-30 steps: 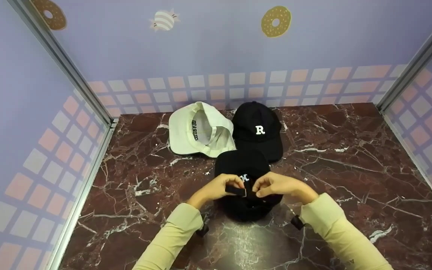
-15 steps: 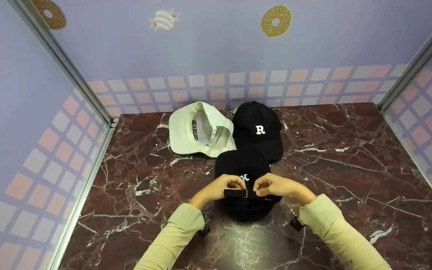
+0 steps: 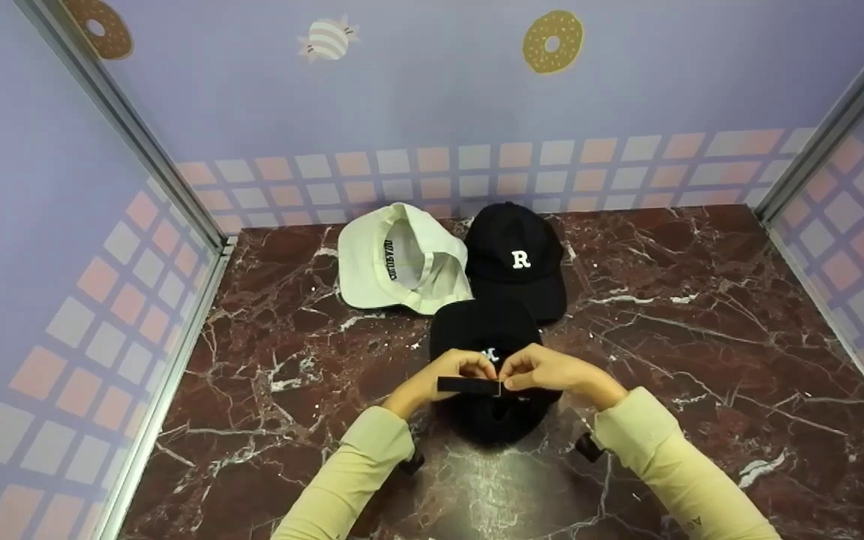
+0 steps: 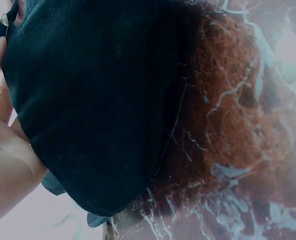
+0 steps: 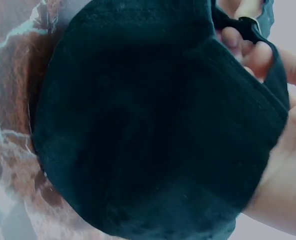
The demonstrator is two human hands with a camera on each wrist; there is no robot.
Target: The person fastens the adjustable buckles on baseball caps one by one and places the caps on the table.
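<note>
A black cap lies in front of me, brim pointing away, with a pale letter partly hidden behind my fingers. Its back strap sticks out to the left across my left hand, ending at a small metal buckle. Thumb and fingers of the left hand pinch the strap beside the buckle. From the other side, my right hand pinches the strap right at the buckle. In the right wrist view the strap loops around the fingertips. The crown fills much of the left wrist view.
Behind the held cap, a white cap rests on its side, its inside showing. Another black cap with a white R sits to its right, close to the patterned back wall. All lie on a dark red marbled tabletop.
My hands have come closer together at the buckle. The strap piece has turned level, and the buckle has shifted slightly right. The other two caps stayed put.
</note>
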